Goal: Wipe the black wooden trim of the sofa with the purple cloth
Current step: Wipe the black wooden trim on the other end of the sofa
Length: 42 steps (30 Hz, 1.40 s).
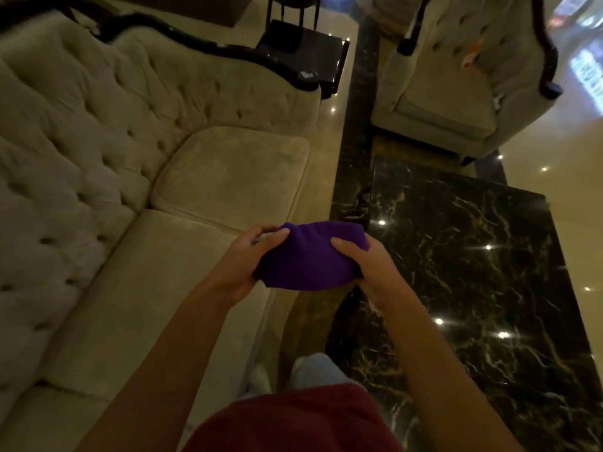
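A folded purple cloth point(310, 256) is held in front of me between both hands, above the front edge of the sofa seat. My left hand point(248, 259) grips its left end, and my right hand point(362, 259) grips its right end. The beige tufted sofa point(130, 151) fills the left side. Its black wooden trim point(202, 44) curves along the top of the backrest and down to the far arm, well beyond the cloth.
A dark marble coffee table point(473, 262) stands close on the right. A beige armchair point(456, 76) with black trim is at the far right. A black side table point(306, 47) sits behind the sofa's far arm. The glossy floor runs between sofa and table.
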Each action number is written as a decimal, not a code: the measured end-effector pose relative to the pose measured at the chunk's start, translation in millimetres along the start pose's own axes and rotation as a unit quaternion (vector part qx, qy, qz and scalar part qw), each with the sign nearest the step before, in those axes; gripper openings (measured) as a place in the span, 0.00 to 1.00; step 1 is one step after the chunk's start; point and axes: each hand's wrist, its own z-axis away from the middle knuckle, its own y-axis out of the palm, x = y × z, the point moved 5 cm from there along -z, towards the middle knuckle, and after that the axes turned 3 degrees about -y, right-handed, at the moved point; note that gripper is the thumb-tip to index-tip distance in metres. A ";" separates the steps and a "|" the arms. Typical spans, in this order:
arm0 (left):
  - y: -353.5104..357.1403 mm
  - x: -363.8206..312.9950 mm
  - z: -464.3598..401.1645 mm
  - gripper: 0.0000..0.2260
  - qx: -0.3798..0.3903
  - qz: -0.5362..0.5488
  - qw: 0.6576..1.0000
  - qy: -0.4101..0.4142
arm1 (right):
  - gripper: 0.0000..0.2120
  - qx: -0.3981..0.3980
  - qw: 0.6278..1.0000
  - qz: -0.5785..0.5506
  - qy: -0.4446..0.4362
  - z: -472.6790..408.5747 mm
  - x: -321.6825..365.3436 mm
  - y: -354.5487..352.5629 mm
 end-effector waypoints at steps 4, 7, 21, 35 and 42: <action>26.5 -12.8 -52.1 0.22 0.105 -0.122 0.985 -0.062 | 0.24 0.054 0.993 0.105 -0.007 -57.7 29.6 -24.3; 54.3 -29.1 -100.0 0.24 0.168 -0.165 0.969 -0.082 | 0.25 0.075 0.990 0.117 -0.015 -115.5 54.0 -39.6; 99.7 -151.2 -340.3 0.06 -0.129 -0.102 0.986 0.029 | 0.24 -0.037 0.997 0.043 0.057 -352.8 146.6 -137.2; 109.0 -269.9 -581.1 0.12 -0.078 -0.120 0.987 0.072 | 0.36 -0.002 0.984 0.180 0.012 -606.8 213.3 -107.4; 98.0 -329.5 -673.6 0.16 -0.032 -0.073 0.996 0.026 | 0.32 -0.033 0.975 0.219 0.015 -732.1 243.5 -105.7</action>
